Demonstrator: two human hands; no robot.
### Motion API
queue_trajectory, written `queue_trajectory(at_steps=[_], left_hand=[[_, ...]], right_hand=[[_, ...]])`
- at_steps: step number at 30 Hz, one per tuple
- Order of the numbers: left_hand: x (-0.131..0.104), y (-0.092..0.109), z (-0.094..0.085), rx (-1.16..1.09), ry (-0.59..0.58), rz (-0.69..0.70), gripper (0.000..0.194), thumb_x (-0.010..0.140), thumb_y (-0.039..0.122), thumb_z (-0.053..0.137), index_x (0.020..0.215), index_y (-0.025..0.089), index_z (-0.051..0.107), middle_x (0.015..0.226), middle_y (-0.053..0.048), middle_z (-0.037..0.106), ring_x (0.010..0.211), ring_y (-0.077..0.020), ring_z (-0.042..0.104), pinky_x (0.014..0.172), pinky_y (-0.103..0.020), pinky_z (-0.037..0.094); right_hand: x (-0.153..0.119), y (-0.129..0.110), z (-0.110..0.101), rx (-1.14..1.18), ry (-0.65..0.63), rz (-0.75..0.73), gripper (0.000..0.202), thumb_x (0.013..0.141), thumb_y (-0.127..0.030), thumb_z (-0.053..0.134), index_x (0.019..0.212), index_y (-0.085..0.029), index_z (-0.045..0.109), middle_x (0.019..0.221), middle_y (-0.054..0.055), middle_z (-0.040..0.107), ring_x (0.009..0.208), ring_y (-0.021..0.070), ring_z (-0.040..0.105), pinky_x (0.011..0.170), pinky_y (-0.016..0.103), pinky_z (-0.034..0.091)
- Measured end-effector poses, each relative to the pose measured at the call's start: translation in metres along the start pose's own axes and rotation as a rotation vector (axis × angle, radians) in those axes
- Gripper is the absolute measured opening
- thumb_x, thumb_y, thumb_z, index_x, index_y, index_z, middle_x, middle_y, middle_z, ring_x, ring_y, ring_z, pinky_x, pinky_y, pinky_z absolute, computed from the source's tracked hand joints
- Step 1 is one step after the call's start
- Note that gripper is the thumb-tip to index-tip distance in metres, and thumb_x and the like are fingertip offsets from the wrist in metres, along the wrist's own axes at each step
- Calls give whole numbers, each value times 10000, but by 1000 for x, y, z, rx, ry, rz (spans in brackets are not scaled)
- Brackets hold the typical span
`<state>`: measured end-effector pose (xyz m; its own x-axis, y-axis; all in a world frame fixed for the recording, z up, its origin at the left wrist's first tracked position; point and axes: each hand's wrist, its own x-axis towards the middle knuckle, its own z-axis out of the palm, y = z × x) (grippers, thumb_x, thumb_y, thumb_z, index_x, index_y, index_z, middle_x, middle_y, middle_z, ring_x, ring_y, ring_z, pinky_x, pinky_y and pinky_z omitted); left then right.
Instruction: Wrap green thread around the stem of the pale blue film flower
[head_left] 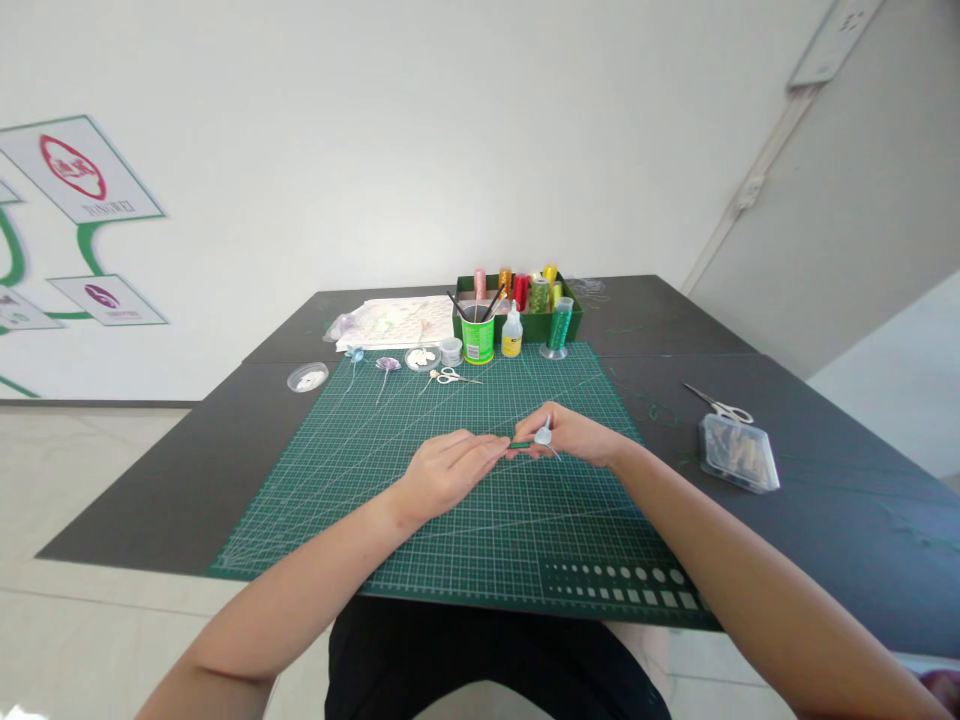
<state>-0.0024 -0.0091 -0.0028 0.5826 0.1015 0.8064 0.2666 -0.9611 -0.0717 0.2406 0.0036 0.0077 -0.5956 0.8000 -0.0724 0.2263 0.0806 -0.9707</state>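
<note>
My left hand [456,466] and my right hand [571,434] meet above the green cutting mat [420,530]. A short, thin green rod [519,445] lies between their fingertips, pinched from both sides. A small pale blue, petal-like piece [543,434] shows against my right fingers, with a thin pale strand trailing below it. How this piece joins the rod is too small to tell. Behind the hands, near the mat's far edge, lie a small pair of white-handled scissors [450,376], a mauve flower on a stem [388,366] and a light blue flower [355,354].
At the back stand a green box of thread spools [536,326], a green cup of tools [478,342], a glue bottle [512,332] and a teal spool [559,325]. Right lie scissors [726,408] and a clear plastic box [739,453]. A dish of white pieces [307,377] sits left.
</note>
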Motion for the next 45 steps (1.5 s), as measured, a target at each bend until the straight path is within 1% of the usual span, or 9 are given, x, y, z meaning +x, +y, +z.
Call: queue_trajectory(at_steps=[5, 9, 15, 23, 31, 37, 41, 43, 45], left_hand=[[1, 1, 0, -5, -7, -3, 171, 1019, 125, 609, 1189, 145, 623, 994, -73, 811, 815, -155, 781, 698, -265, 642], [2, 2, 0, -14, -7, 11, 186, 1002, 114, 632, 1186, 140, 622, 980, -73, 813, 789, -153, 776, 678, -257, 629], [4, 4, -1, -28, 4, -21, 145, 999, 114, 640, 1140, 151, 637, 964, -66, 814, 792, -152, 779, 681, -256, 625], [4, 5, 1, -69, 23, -158, 60, 1015, 153, 635, 1065, 169, 664, 939, -49, 812, 768, -145, 766, 689, -256, 623], [5, 5, 2, -105, 36, -232, 73, 1031, 229, 635, 1058, 186, 687, 892, -26, 803, 730, -134, 751, 691, -256, 610], [6, 5, 2, -138, 42, -250, 78, 1033, 235, 632, 1035, 183, 690, 890, -29, 799, 752, -137, 751, 709, -266, 612], [6, 4, 2, -166, 45, -251, 55, 1016, 204, 651, 992, 174, 690, 882, -32, 790, 769, -143, 746, 711, -264, 603], [6, 3, 2, -178, 44, -257, 58, 1014, 191, 648, 983, 172, 693, 883, -35, 786, 777, -147, 742, 714, -264, 601], [5, 3, 3, -192, 42, -277, 70, 1018, 192, 640, 979, 173, 695, 895, -39, 784, 796, -151, 744, 723, -267, 602]], right_hand=[[-2, -5, -6, -71, 98, -53, 314, 719, -464, 843, 782, -158, 814, 746, 52, 719, 675, 156, 566, 625, 292, 433], [-4, -11, -5, -132, 156, -122, 212, 729, -401, 857, 781, -197, 831, 750, 38, 697, 705, 157, 573, 675, 302, 457], [-3, -12, 1, -151, 133, -140, 176, 741, -374, 836, 736, -200, 812, 728, 33, 703, 678, 160, 598, 676, 307, 487], [-1, -9, 1, -117, 153, -106, 299, 716, -467, 857, 762, -178, 796, 757, 49, 734, 711, 177, 639, 688, 315, 522], [-1, -9, 0, -36, 166, -68, 319, 676, -476, 887, 756, -180, 798, 765, 55, 747, 733, 190, 653, 712, 327, 533], [1, -1, -1, 81, 171, -38, 358, 629, -485, 900, 715, -164, 766, 715, 41, 705, 635, 145, 579, 612, 288, 464], [3, 8, -1, 172, 260, -31, 414, 760, -576, 764, 797, -167, 721, 635, -11, 588, 493, 87, 392, 492, 253, 336], [4, 11, -2, 199, 340, -45, 393, 857, -579, 654, 841, -186, 672, 720, 2, 609, 532, 103, 434, 530, 266, 389], [7, 13, -2, 190, 434, -74, 317, 898, -522, 624, 909, -205, 634, 918, 42, 666, 718, 150, 568, 692, 304, 488]])
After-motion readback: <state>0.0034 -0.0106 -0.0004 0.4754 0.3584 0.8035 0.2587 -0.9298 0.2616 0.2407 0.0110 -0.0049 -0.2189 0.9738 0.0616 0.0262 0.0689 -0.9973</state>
